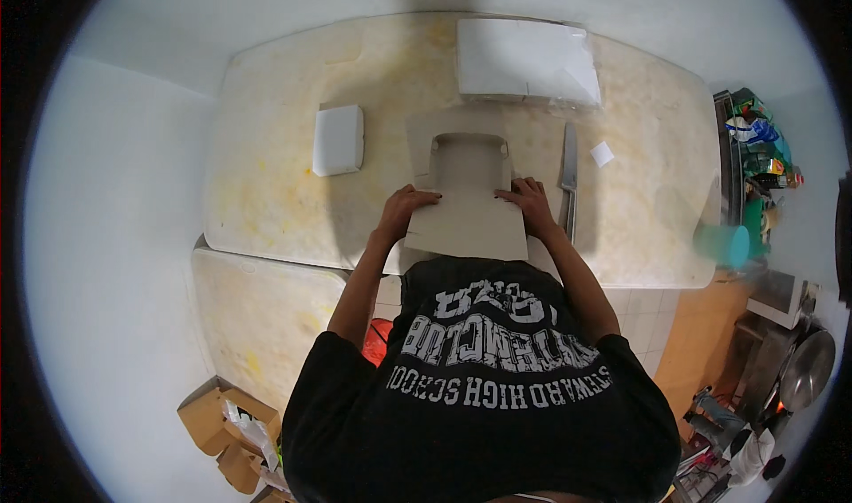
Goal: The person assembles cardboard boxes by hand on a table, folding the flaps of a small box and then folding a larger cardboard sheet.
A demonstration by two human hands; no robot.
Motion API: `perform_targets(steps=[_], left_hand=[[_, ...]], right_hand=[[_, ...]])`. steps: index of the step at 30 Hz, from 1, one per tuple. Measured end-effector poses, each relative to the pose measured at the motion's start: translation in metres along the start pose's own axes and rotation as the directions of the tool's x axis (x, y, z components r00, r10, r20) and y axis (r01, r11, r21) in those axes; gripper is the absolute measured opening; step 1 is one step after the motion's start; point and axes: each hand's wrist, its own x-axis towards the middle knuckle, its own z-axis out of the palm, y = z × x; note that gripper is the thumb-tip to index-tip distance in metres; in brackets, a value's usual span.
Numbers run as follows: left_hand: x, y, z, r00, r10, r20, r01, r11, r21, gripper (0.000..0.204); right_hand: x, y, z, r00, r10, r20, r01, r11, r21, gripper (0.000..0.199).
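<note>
A partly folded cardboard box (468, 222), grey-brown on its inner side, lies on the table in front of me. Its far end stands up as low walls, while a wide flap stretches flat toward my body. My left hand (411, 208) grips the left edge near the fold, thumb on top. On the opposite edge, my right hand (531, 205) holds the box the same way. The undersides of both hands are hidden. A large knife (569, 161) lies just right of my right hand, and a small white paper square (602, 153) is beyond it.
A closed white box (338, 140) stands to the left on the stained table (266, 175). Plastic-wrapped white sheets or flat boxes (528, 58) lie at the back. A teal cup (728, 245) and a rack of packets (754, 139) are at the right; open cartons (222, 423) sit lower left.
</note>
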Motion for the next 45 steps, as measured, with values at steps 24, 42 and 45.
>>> perform_targets(steps=[24, 42, 45], left_hand=[[0.016, -0.009, 0.020, 0.956, -0.188, -0.226, 0.169, 0.981, -0.100, 0.009], [0.001, 0.000, -0.011, 0.960, 0.257, 0.111, -0.279, 0.849, 0.449, 0.037], [0.005, 0.006, -0.008, 0.942, 0.241, 0.234, -0.323, 0.837, 0.441, 0.045]], right_hand=[[0.006, -0.001, 0.009, 0.971, 0.130, -0.200, -0.084, 0.972, 0.220, 0.042], [0.000, 0.010, -0.025, 0.971, -0.237, 0.025, 0.238, 0.964, -0.120, 0.024], [0.006, 0.011, -0.025, 0.939, -0.335, 0.073, 0.342, 0.930, -0.133, 0.023]])
